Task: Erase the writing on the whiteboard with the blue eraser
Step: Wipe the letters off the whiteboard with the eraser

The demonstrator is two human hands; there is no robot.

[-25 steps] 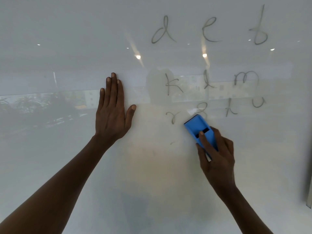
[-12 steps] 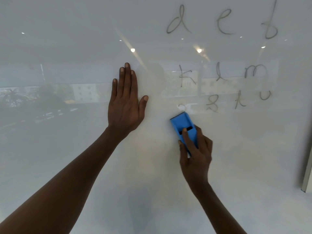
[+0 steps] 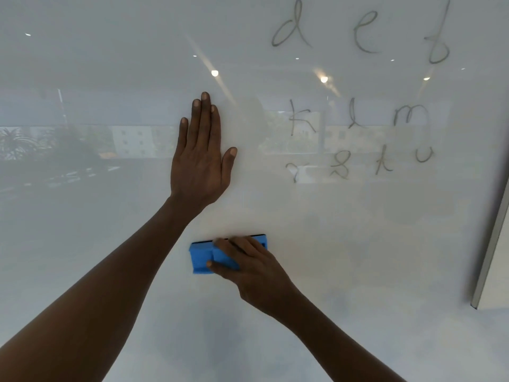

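Observation:
The glossy whiteboard fills the view. Grey handwritten letters remain at its upper right: a row "d e f", a row "k l m", and a lower row with a partly wiped "r", then "s t u". My right hand grips the blue eraser, which lies sideways against the board, well below the letters. My left hand rests flat on the board with its fingers together, left of the writing and above the eraser.
The board's metal right edge runs down the far right, with a wall beyond it. The board surface reflects ceiling lights, windows and plants.
My right hand has swept the eraser down and to the left, away from the "r", and turned it from slanted upright to sideways. The left hand stays flat on the board.

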